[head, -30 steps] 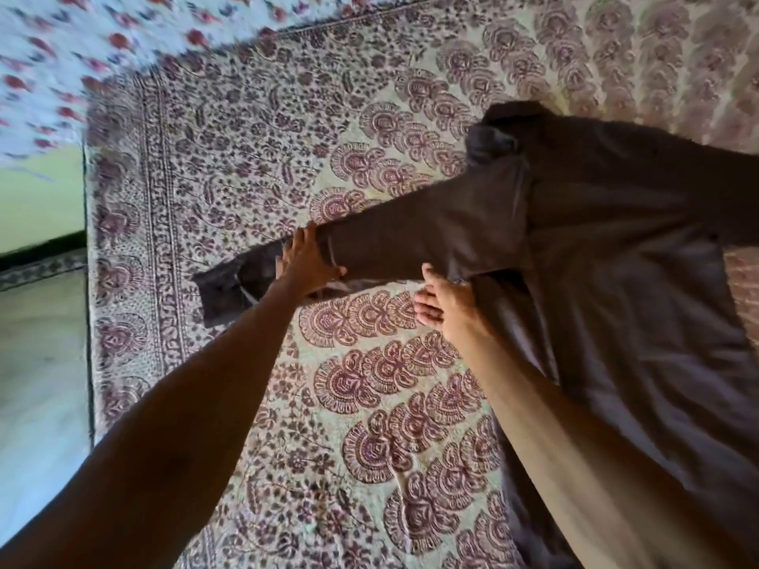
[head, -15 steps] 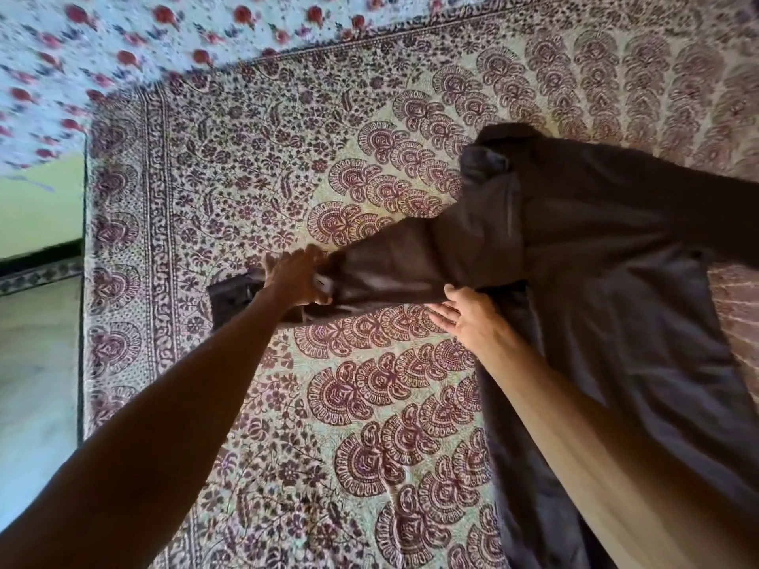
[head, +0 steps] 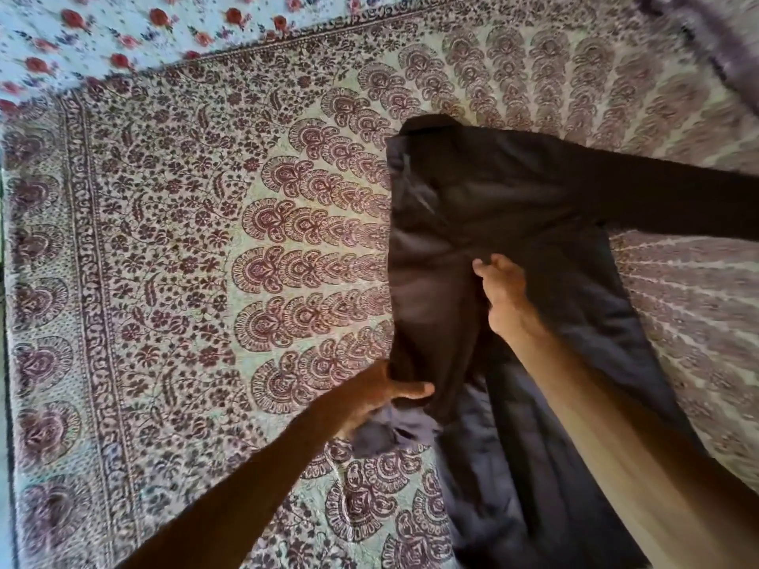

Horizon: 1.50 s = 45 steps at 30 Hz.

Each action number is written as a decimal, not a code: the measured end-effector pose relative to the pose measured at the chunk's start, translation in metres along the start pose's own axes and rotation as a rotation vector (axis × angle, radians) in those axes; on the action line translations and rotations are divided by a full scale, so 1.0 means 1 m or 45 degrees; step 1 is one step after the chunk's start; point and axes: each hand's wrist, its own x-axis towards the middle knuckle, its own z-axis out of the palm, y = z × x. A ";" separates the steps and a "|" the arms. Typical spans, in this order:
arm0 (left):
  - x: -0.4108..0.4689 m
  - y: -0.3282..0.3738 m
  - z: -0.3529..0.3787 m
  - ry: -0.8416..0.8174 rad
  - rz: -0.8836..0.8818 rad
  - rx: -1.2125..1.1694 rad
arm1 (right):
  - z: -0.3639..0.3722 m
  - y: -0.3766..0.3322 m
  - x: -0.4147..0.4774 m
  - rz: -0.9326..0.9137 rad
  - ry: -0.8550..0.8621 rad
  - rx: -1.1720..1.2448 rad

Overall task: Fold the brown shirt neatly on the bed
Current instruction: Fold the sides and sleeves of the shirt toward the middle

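The brown shirt point(head: 513, 207) lies spread on the bed, collar toward the top, its body running down to the bottom right. Its left sleeve is folded inward and lies down along the shirt's left edge. My left hand point(head: 378, 398) grips this sleeve near the cuff, at the lower left edge of the shirt. My right hand point(head: 503, 291) presses on the shirt's middle, fingers bent and pinching the fabric near the shoulder fold. The other sleeve point(head: 677, 203) stretches out to the right edge of the view.
The bed is covered by a patterned maroon and cream bedspread point(head: 205, 260). A floral sheet with red flowers point(head: 123, 30) lies beyond it at the top left. The bed's left edge runs down the far left of the view.
My left hand has swung the sleeve from pointing left to lying down along the shirt's side. My right hand has moved up onto the shirt's body.
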 end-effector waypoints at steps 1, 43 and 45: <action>-0.001 -0.005 0.017 -0.071 -0.062 -0.089 | -0.009 -0.006 0.001 -0.051 0.016 -0.057; 0.009 -0.125 0.164 0.696 -0.129 -0.033 | -0.226 0.181 -0.114 0.459 -0.993 -0.729; 0.002 -0.125 0.166 0.572 -0.184 -0.219 | -0.223 0.177 -0.115 0.460 -1.019 -0.672</action>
